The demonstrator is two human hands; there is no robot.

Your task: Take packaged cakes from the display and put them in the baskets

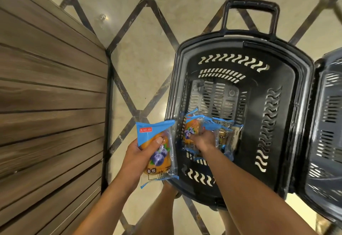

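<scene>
My right hand is down inside the black basket, gripping one packaged cake to lay it beside the other packets at the near end. My left hand clasps the next cake just left of the rim, held ready.

A black slotted basket stands open. Just outside its left rim, the left hand grips a blue-edged blueberry cake packet. Inside, at its near end, the right hand holds a second packet beside other packets. Another basket touches its right side.
</scene>
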